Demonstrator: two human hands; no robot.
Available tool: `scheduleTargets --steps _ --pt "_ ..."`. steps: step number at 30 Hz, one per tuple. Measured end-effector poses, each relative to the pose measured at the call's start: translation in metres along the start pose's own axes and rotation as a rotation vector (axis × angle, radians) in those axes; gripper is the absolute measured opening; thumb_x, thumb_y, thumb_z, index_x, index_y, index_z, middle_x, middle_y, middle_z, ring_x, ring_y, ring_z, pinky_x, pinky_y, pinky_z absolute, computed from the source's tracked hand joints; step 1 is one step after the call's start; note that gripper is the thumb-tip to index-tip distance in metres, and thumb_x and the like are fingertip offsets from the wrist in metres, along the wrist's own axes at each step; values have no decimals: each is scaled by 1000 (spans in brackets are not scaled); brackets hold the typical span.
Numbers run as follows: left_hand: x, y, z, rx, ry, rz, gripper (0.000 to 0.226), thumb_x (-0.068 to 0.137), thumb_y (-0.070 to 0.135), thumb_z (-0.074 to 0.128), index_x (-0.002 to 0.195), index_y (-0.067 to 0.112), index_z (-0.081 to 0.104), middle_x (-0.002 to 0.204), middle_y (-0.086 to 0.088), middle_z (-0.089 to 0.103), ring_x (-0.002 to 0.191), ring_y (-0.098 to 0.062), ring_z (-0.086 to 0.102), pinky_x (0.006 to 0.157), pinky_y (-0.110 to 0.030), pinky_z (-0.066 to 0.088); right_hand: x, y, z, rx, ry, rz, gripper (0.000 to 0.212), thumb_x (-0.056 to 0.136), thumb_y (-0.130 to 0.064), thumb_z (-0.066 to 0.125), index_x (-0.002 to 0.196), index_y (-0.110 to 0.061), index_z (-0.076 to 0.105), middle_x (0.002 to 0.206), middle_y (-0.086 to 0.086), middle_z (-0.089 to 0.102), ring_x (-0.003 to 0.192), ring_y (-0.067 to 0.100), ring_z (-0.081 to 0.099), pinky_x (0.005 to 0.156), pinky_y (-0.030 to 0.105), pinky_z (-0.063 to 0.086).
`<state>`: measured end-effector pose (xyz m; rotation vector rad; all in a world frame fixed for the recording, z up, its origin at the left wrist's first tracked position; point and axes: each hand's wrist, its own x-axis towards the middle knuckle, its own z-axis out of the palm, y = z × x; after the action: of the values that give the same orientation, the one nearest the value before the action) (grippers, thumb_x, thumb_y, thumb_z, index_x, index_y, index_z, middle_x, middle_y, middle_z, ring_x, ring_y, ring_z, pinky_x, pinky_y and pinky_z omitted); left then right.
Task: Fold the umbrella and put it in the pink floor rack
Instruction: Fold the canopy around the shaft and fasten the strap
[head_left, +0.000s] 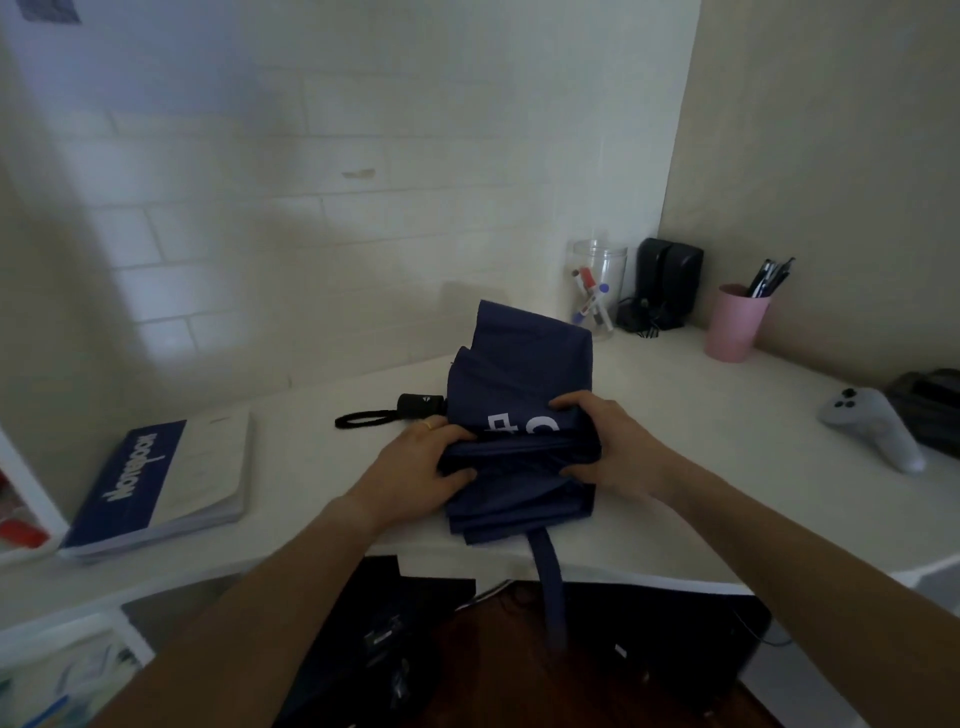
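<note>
Navy umbrella (519, 395) is collapsed, fabric bunched in loose pleats with white lettering showing, lying at the desk's (675, 441) front edge. Black handle (418, 405) sticks out left, strap (548, 587) dangles over the edge. Left hand (415, 462) and right hand (608, 441) both pinch a fold of fabric.

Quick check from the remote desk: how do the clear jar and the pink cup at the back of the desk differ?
The clear jar is see-through and holds markers with red and blue caps; the pink cup is opaque and holds dark pens that stick out above its rim. The jar stands straight-sided against the back wall, while the cup tapers and sits further right, by the side wall. Both stand upright on the white desk.
</note>
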<state>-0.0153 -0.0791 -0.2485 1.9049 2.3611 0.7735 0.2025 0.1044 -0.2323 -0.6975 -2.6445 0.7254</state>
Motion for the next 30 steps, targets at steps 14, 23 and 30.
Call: scheduleTargets --steps 14,23,30 --pt "-35 1 0 168 405 289 30 94 40 60 108 22 78 106 2 68 94 -10 58 83 -24 49 -20 -17 3 -54 330 -203 19 82 -20 78 100 -26 72 98 -11 71 91 9 64 83 25 51" --pt "-60 9 2 148 166 202 58 91 74 43 115 31 74 108 15 66 98 -2 59 88 -24 50 -37 -8 3 -33 316 -283 13 79 -17 83 87 -24 76 96 -9 68 87 7 66 80 26 54" --pt "-46 46 -7 -775 174 -464 42 89 66 57 118 36 59 100 5 74 94 -9 70 79 -26 54 -49 -16 1 179 244 -172 15 75 -18 86 84 -27 78 89 -13 73 89 8 69 85 24 53"
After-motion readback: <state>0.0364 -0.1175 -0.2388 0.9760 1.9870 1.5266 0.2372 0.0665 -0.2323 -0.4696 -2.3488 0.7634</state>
